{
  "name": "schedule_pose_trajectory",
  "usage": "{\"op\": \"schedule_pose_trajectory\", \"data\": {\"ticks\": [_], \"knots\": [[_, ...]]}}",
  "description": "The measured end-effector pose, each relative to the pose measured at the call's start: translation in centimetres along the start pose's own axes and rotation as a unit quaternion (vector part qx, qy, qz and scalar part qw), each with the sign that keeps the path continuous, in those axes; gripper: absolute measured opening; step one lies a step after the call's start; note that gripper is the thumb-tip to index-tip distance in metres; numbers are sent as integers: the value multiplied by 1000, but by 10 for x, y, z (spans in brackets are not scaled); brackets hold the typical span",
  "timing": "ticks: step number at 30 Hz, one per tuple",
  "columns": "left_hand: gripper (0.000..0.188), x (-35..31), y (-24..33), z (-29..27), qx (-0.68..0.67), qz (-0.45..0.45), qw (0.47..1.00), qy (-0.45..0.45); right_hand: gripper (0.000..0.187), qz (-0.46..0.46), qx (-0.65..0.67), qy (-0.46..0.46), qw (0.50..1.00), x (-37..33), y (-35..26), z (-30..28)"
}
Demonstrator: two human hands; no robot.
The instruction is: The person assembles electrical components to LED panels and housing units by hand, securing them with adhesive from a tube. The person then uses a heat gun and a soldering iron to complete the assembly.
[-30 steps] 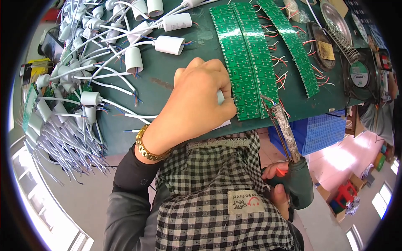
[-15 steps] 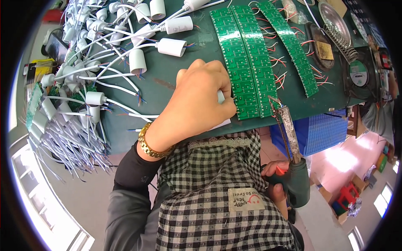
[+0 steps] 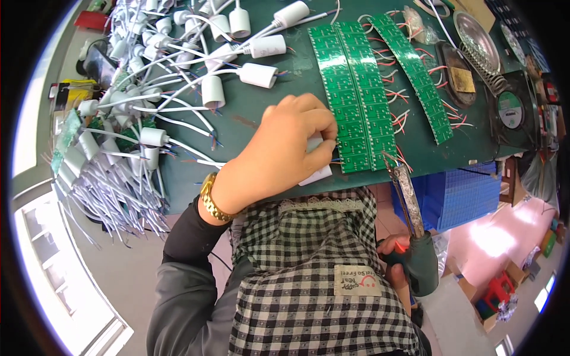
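My left hand (image 3: 282, 145) is closed over a white lamp holder (image 3: 317, 176) at the table's front edge, its thumb and fingers curled round it. Most of the holder is hidden beneath the hand. Thin coloured wires at its open end meet the lower left edge of a green circuit board panel (image 3: 350, 107). My right hand (image 3: 393, 252), partly hidden, grips a soldering gun (image 3: 423, 261) with a dark body and a red trigger. Its metal tip points up beside the panel's lower right corner. A second panel lies alongside the first, with red and white wires along its right side.
A narrower, curved board strip (image 3: 415, 77) lies to the right. Many white lamp holders with cables (image 3: 119, 172) are heaped at left. Beyond the strip are a sponge in a dark holder (image 3: 462, 80), a metal coil (image 3: 481, 62) and a round dish. A blue crate (image 3: 463, 199) stands below the table.
The whole view has shifted slightly to the right. My left hand's fingers have shifted a little, and coloured wires now show between the lamp holder and the panel. Both grips are kept.
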State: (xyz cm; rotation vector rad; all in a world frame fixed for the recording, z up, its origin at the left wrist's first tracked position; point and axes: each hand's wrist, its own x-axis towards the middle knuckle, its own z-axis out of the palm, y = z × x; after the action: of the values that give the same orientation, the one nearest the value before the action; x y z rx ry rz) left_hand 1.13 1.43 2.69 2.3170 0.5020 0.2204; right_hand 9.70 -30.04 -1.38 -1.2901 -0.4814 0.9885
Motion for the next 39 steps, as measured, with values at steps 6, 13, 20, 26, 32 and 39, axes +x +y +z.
{"op": "schedule_pose_trajectory", "data": {"ticks": [6, 13, 20, 26, 32, 39], "knots": [[42, 0, -15, -34, 296, 47, 940, 162, 42, -28, -5, -5, 1000, 1, 10, -2], [30, 12, -62, -34, 326, 158, 922, 135, 36, -56, 0, 8, 998, 4, 14, -1], [23, 14, -38, -14, 125, 180, 965, 147, 33, -75, -29, 36, 996, 9, 13, 5], [10, 14, -20, 5, -31, 97, 992, 72, 23, -59, -198, 5, 978, 25, -13, 10], [8, 20, -17, 0, -62, 15, 998, -10, 26, -28, -298, 20, 954, 26, -15, 13], [5, 19, -16, 0, -85, -17, 996, -20, 41, 43, -216, -92, 971, 26, -5, 10]]}}
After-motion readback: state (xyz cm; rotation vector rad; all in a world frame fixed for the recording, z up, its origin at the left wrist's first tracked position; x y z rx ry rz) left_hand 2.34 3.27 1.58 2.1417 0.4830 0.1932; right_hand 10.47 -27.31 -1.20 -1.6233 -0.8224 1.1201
